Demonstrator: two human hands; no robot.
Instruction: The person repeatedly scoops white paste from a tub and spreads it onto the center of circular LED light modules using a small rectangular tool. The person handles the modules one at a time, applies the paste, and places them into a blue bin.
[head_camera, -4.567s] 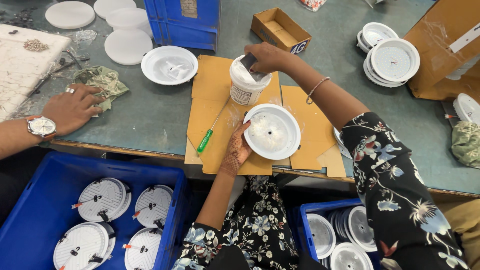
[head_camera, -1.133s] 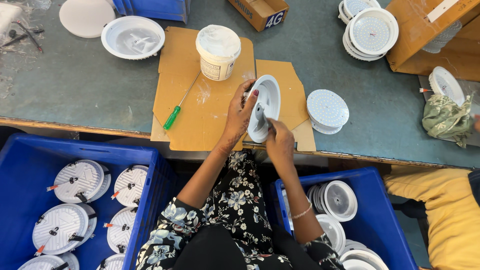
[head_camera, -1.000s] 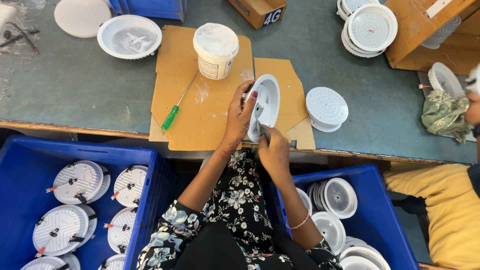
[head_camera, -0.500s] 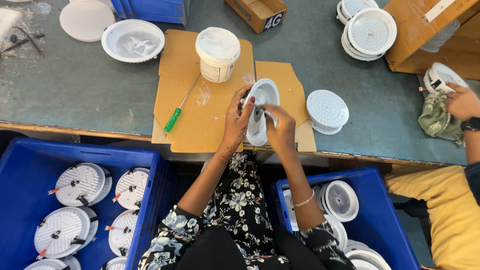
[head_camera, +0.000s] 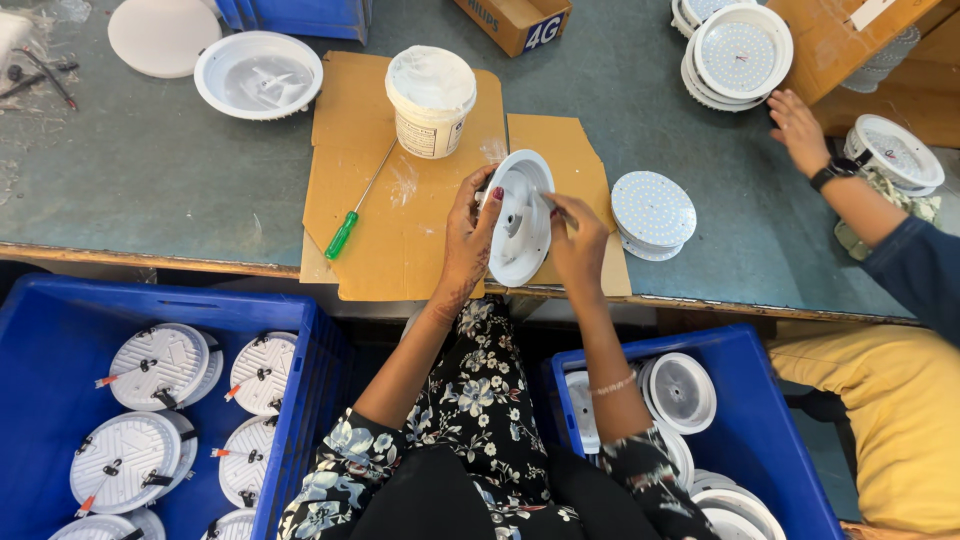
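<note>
We hold the white lamp housing (head_camera: 520, 215) tilted on its edge over the cardboard sheet (head_camera: 400, 210) on the table (head_camera: 150, 190), left hand (head_camera: 468, 225) grasping its rim, right hand (head_camera: 578, 240) pinching inside it, so its assembly seems unfinished, with more housings waiting in the blue crate (head_camera: 770, 440).

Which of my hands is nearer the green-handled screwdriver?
Left. The left hand grips the white housing just right of the screwdriver; the right hand is beyond the housing, farther away.
</note>
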